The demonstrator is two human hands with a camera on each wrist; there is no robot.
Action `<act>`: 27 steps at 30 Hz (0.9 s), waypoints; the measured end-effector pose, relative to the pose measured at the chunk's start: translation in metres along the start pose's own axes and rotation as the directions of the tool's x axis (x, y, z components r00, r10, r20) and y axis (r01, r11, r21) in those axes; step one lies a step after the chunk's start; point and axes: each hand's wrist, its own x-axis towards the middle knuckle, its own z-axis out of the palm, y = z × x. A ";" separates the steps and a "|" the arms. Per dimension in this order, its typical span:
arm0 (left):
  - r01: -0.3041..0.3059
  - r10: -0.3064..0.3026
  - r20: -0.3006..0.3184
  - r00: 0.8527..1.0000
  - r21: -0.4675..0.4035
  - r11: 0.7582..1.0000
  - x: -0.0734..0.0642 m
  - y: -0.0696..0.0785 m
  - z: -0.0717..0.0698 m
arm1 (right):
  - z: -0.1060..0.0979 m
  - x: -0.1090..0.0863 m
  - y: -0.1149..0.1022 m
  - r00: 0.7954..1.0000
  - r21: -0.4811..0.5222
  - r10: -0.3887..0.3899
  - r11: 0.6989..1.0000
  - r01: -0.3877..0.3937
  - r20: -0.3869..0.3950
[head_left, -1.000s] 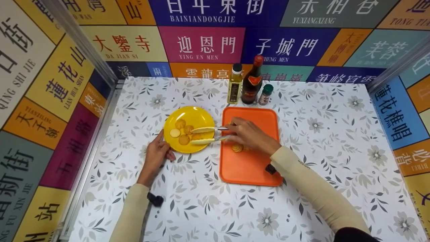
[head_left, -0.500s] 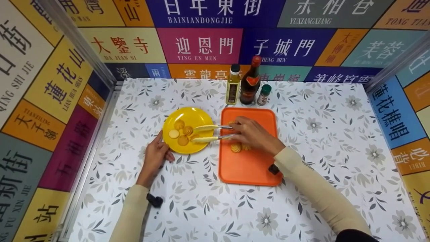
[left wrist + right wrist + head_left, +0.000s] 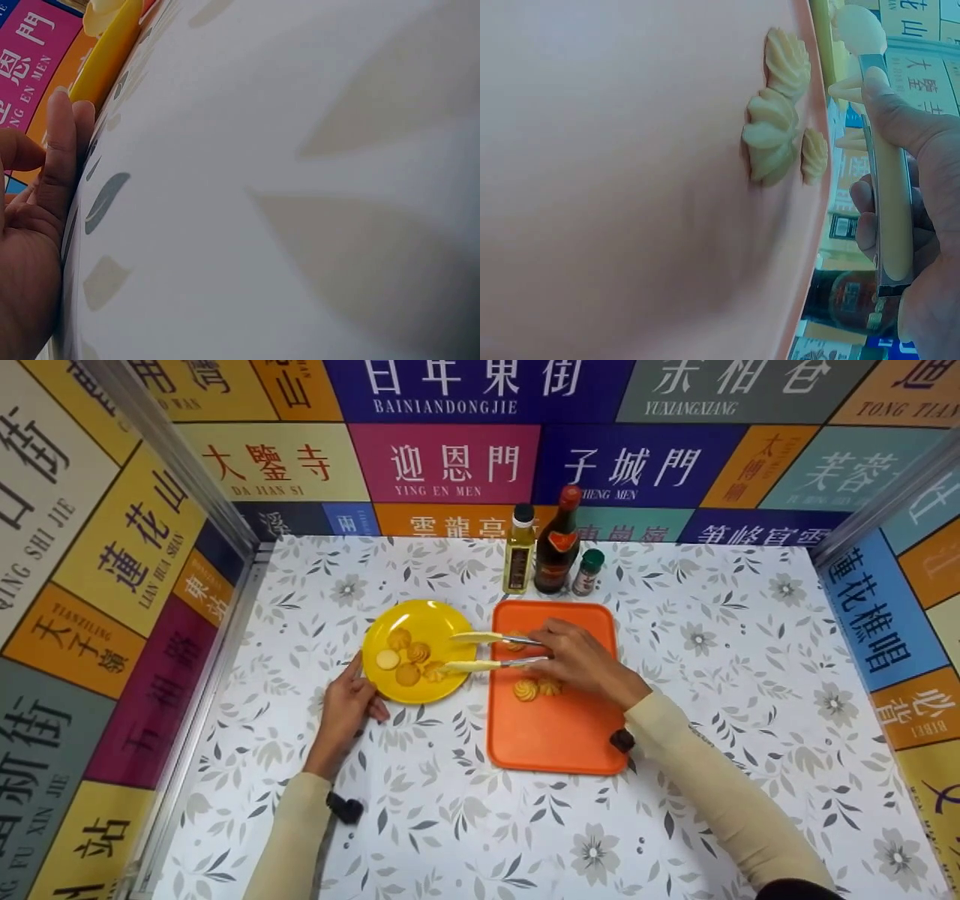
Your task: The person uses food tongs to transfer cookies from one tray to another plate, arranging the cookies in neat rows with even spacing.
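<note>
My right hand [image 3: 581, 656] grips a pair of metal tongs [image 3: 517, 662] with cream-coloured tips. The tips stand apart over the right side of a yellow plate [image 3: 442, 617], with nothing between them. Several golden cookies [image 3: 407, 673] lie on the plate; the lower tip overlaps one beside it. My left hand [image 3: 346, 705] is at the plate's left edge, and in the left wrist view its fingers reach straight to the rim. On the orange tray [image 3: 555, 742], swirled cookies [image 3: 526, 690] sit left of and below my right hand, and in the right wrist view near the tray edge.
Behind the tray stand an oil bottle [image 3: 519, 555], a dark bottle with a red cap [image 3: 557, 551] and a small green-capped jar [image 3: 588, 574]. The table [image 3: 480, 825] has a leaf-patterned cover. Panels with large lettering [image 3: 450, 457] enclose it at the back and sides.
My right hand has drawn the tongs to the right, away from the plate's middle and further over the tray. The left hand stays at the plate's edge.
</note>
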 end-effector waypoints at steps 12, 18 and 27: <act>0.049 -0.049 -0.005 0.999 0.026 0.998 0.002 0.001 0.000 | -0.013 -0.015 0.012 0.998 -0.011 0.067 0.998 -0.067 -0.016; 0.033 -0.033 0.000 0.999 0.010 0.999 0.001 0.000 0.000 | -0.017 -0.023 0.019 0.996 -0.010 0.078 0.997 -0.079 -0.050; 0.009 -0.009 0.006 1.000 0.009 1.000 0.000 -0.002 0.000 | -0.023 -0.036 0.030 0.990 -0.049 0.122 0.991 -0.126 -0.064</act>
